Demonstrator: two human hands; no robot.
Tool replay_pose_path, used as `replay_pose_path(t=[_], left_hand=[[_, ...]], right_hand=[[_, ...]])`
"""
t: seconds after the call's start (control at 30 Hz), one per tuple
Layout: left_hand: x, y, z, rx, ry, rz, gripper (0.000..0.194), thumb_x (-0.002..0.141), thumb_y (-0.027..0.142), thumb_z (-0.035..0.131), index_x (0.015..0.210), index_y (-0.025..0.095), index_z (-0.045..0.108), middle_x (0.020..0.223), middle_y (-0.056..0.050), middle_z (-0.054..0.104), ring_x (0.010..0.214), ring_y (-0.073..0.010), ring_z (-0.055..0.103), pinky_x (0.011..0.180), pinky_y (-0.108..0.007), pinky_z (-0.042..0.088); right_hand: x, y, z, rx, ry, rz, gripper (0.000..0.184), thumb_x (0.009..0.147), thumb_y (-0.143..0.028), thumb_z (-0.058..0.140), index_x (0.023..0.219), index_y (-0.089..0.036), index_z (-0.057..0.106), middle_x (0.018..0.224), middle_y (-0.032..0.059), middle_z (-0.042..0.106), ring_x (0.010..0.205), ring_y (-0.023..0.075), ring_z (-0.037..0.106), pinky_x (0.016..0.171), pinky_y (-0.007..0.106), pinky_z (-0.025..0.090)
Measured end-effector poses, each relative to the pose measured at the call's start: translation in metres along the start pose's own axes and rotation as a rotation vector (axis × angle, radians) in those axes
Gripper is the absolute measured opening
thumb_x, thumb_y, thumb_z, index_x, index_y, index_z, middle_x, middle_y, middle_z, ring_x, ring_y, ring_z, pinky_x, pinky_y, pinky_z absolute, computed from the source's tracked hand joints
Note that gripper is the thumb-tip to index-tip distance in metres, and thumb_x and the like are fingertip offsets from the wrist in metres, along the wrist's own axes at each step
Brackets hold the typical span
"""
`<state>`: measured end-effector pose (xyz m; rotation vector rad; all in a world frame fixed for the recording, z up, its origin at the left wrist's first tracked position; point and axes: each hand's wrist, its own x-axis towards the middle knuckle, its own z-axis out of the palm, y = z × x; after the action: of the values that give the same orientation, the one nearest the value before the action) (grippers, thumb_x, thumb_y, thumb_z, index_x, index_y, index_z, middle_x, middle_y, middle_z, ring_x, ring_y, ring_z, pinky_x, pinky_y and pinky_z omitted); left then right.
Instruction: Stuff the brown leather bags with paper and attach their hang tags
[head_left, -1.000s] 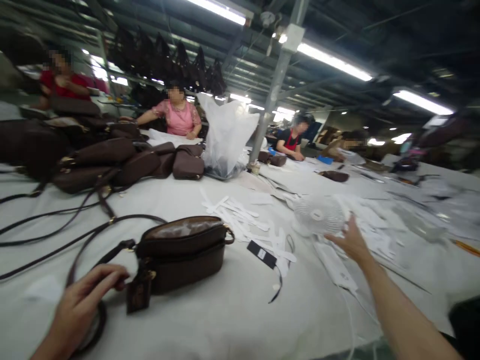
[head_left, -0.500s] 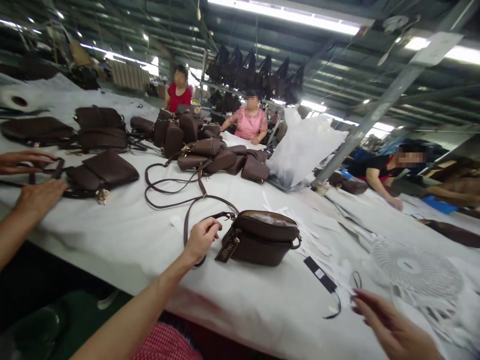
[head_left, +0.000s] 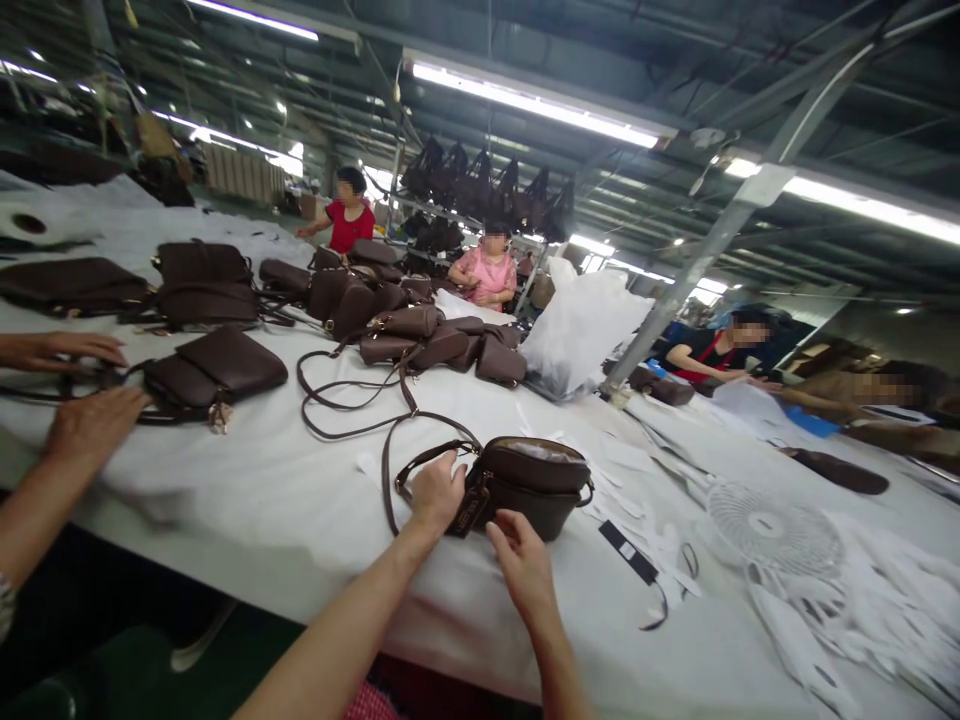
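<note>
A small dark brown handbag (head_left: 536, 495) stands upright on the white-covered table, its top open and pale wrapping showing inside. From its left end hangs a dark tag (head_left: 469, 507) with lettering, and a long brown strap (head_left: 388, 465) loops away to the left. My left hand (head_left: 439, 490) is closed beside the tag and the strap's end; its fingers hide whatever is between them. Just in front of the bag, my right hand (head_left: 521, 555) has thumb and fingers apart, holding nothing. A black label with a cord (head_left: 628, 552) lies right of the bag.
A white fan (head_left: 776, 530) and paper strips lie at right. Brown bags (head_left: 412, 330) are heaped behind, near a white plastic bag (head_left: 585, 325) and a slanted post (head_left: 675, 285). At left, a co-worker's hands (head_left: 94, 425) handle straps beside another brown bag (head_left: 217, 370).
My right hand has come from the far right of the table to the front of the handbag. My left hand has moved slightly right, closer to the tag. The view has shifted.
</note>
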<state>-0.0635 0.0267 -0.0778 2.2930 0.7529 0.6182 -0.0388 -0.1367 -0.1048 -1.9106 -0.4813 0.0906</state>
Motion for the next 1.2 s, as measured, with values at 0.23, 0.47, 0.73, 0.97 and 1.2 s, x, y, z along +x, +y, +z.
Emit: replay_pose_path(t=[0.23,0.47,0.73,0.97,1.2], left_hand=[[0.003,0.004,-0.001,0.014,0.067,0.071,0.024,0.091,0.032,0.048,0.091,0.022,0.069,0.085,-0.007,0.073,0.077,-0.0187,0.066,0.064,-0.026,0.035],[0.008,0.005,0.005,-0.109,0.104,0.085,0.018,0.086,0.022,0.052,0.079,0.021,0.068,0.082,-0.003,0.071,0.074,-0.0151,0.062,0.063,-0.024,0.033],[0.006,0.003,-0.001,-0.227,0.074,0.002,0.022,0.083,0.018,0.050,0.088,0.019,0.071,0.076,-0.003,0.071,0.063,-0.0126,0.057,0.063,-0.023,0.036],[0.000,0.006,0.001,-0.293,0.004,-0.064,0.032,0.083,0.016,0.046,0.103,0.017,0.071,0.065,-0.003,0.069,0.063,-0.0148,0.059,0.062,-0.024,0.039],[-0.008,-0.003,0.002,-0.284,0.083,-0.059,0.018,0.082,0.019,0.052,0.085,0.021,0.070,0.076,-0.002,0.071,0.066,-0.0135,0.059,0.063,-0.023,0.037]], right_hand=[[0.006,-0.004,0.028,0.045,0.011,0.052,0.037,0.072,-0.050,0.066,0.094,-0.021,0.059,0.081,0.0042,0.071,0.061,0.0210,0.066,0.058,0.032,0.052],[0.011,-0.010,0.037,-0.105,0.012,-0.023,0.020,0.072,-0.042,0.064,0.073,-0.022,0.058,0.069,0.0005,0.067,0.066,0.0213,0.062,0.064,0.030,0.046],[0.009,-0.016,0.022,-0.053,-0.054,-0.067,0.024,0.077,-0.044,0.059,0.071,-0.021,0.062,0.065,-0.0001,0.064,0.063,0.0198,0.058,0.060,0.028,0.043],[0.009,-0.019,0.010,-0.043,-0.052,-0.085,0.035,0.079,-0.054,0.058,0.075,-0.019,0.064,0.069,0.0026,0.066,0.064,0.0201,0.056,0.062,0.029,0.045],[0.017,-0.048,-0.006,-0.005,-0.049,-0.091,0.042,0.080,-0.061,0.055,0.069,-0.021,0.053,0.063,-0.0002,0.059,0.060,0.0170,0.053,0.056,0.026,0.043]])
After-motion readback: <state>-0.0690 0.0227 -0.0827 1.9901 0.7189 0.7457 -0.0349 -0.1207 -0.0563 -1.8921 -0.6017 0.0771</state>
